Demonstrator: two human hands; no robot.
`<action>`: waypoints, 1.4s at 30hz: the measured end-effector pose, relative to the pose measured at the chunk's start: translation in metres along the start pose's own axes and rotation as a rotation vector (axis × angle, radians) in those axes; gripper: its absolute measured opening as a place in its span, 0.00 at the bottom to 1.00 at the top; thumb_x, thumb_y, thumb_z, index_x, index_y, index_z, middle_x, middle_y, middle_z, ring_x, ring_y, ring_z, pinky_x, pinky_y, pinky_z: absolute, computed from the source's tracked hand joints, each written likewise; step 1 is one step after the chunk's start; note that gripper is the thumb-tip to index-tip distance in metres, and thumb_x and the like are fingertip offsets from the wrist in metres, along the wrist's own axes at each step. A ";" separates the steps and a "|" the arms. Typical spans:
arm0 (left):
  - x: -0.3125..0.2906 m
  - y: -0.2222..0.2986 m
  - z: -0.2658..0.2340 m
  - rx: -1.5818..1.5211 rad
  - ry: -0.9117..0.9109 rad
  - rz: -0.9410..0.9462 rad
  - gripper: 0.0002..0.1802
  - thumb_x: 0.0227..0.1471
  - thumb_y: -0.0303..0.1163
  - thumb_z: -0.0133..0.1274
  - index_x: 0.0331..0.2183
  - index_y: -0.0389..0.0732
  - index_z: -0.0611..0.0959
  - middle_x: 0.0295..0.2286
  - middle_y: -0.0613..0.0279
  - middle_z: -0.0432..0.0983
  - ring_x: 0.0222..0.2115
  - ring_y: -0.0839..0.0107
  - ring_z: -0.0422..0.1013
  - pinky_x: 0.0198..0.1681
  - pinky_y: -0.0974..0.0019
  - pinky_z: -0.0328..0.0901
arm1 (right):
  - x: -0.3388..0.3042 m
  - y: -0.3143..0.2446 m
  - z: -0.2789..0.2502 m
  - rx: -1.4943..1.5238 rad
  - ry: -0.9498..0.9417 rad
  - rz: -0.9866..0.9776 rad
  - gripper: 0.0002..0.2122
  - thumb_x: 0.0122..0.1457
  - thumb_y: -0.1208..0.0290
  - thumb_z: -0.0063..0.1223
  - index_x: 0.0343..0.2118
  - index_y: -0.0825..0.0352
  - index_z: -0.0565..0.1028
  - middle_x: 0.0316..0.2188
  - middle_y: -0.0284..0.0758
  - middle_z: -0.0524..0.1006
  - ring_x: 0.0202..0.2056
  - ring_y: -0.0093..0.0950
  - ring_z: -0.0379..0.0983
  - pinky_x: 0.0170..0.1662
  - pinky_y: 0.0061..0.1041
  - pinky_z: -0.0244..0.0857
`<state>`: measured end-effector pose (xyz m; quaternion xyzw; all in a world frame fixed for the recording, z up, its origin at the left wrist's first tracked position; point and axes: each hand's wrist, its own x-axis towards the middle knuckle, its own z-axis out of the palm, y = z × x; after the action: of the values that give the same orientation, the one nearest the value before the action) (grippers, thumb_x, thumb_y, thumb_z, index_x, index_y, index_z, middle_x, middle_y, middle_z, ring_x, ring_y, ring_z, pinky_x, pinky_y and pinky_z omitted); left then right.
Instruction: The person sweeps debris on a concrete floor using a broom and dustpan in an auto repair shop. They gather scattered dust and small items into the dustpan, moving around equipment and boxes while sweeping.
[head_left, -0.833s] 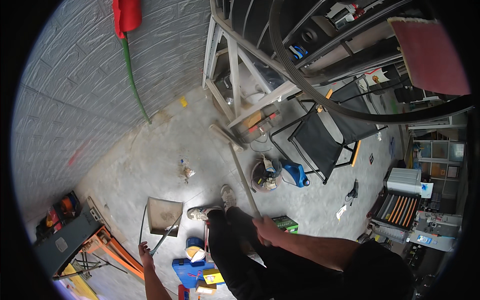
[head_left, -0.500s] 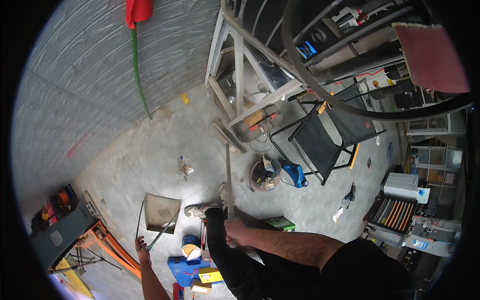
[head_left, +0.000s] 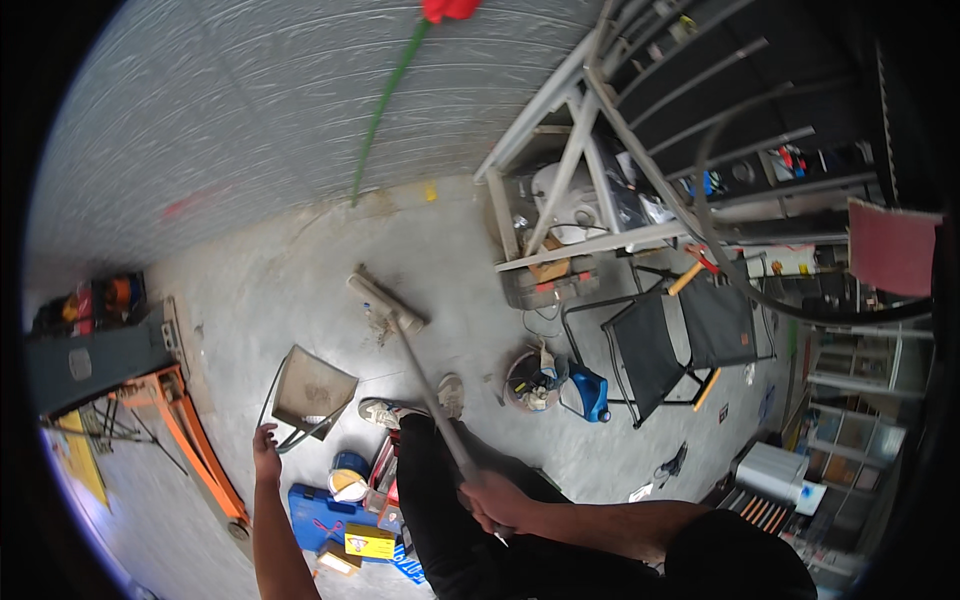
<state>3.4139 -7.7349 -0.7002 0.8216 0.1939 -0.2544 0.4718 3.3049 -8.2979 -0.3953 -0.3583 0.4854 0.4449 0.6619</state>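
My right hand (head_left: 492,502) is closed round the upper handle of a long broom (head_left: 433,400). The broom slants away from me to the left, and its pale head rests on the concrete floor. A small heap of litter (head_left: 379,325) lies against the near left side of that head. On the left, my left hand (head_left: 267,440) grips the thin looped handle of a grey-brown dustpan (head_left: 312,388). The dustpan sits tilted in the picture, nearer to me than the litter. Some light bits show near its front corner. My shoes stand between the dustpan and a bucket.
Right of my feet are a bucket of odds and ends (head_left: 530,385) and a blue jug (head_left: 588,393). Beyond stand a black folding chair (head_left: 650,355) and a metal frame (head_left: 590,150). A blue case (head_left: 310,515) and tins lie near my left leg. An orange jack (head_left: 190,440) stands far left.
The broom head has swung left and now lies beside the litter; its handle slants more. My right hand has moved slightly right and down. The view has turned; the left hand still holds the dustpan.
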 end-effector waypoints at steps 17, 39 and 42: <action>-0.007 -0.003 0.006 0.094 0.152 0.054 0.28 0.64 0.10 0.41 0.51 0.47 0.87 0.48 0.58 0.79 0.50 0.63 0.74 0.59 0.59 0.71 | 0.233 -0.015 -0.170 -1.057 0.269 -0.304 0.28 0.75 0.66 0.51 0.60 0.91 0.56 0.26 0.57 0.82 0.19 0.44 0.83 0.23 0.50 0.78; -0.013 -0.010 0.007 0.084 0.238 -0.023 0.18 0.71 0.22 0.49 0.50 0.55 0.88 0.47 0.58 0.79 0.50 0.58 0.80 0.62 0.54 0.72 | 0.249 -0.159 -0.017 -1.514 0.351 -0.641 0.40 0.75 0.67 0.56 0.85 0.49 0.50 0.42 0.62 0.85 0.44 0.65 0.84 0.50 0.59 0.76; -0.012 -0.012 0.006 0.062 0.226 0.000 0.18 0.72 0.24 0.49 0.50 0.57 0.88 0.47 0.59 0.79 0.51 0.58 0.79 0.63 0.53 0.70 | 0.231 -0.141 -0.064 -1.452 0.313 -0.551 0.39 0.75 0.68 0.54 0.85 0.46 0.51 0.42 0.64 0.85 0.48 0.65 0.83 0.54 0.56 0.77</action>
<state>3.3965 -7.7353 -0.7040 0.8592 0.2379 -0.1660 0.4213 3.4473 -8.3497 -0.6286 -0.8662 0.0550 0.4149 0.2729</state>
